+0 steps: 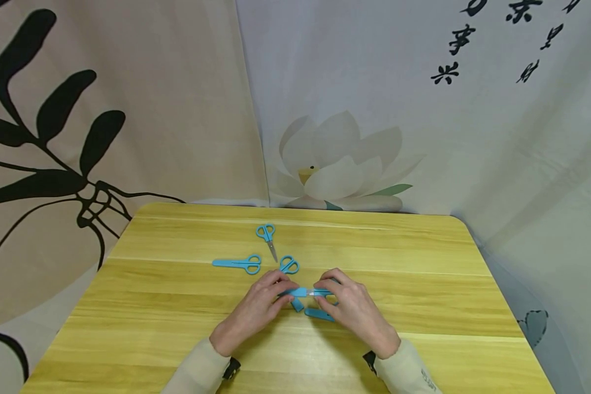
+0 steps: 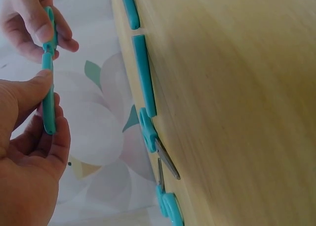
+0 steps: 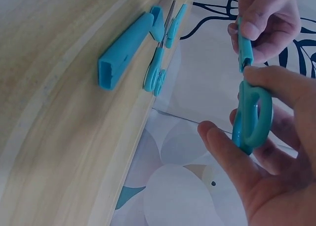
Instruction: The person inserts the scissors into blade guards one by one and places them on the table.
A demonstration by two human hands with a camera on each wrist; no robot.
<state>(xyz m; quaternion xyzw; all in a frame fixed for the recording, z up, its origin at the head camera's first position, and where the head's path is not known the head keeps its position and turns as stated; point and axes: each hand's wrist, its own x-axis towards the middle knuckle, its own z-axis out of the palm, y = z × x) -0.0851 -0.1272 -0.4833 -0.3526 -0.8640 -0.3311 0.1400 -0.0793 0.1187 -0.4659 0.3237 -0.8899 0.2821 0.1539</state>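
My left hand pinches a blue scissors sheath between thumb and fingers. Blue-handled scissors are in my right hand, gripped at the handles. Their blades point at the sheath's mouth, with a short bit of metal showing between handle and sheath; the tips are hidden inside. Both are held above the table, roughly in line. Just below the hands lie two loose blue sheaths, a slanted one and a level one partly covered by my right hand.
Beyond the hands lie bare-bladed scissors, scissors in a sheath and another pair whose blades my left hand hides. The wooden table meets a printed curtain at its far edge.
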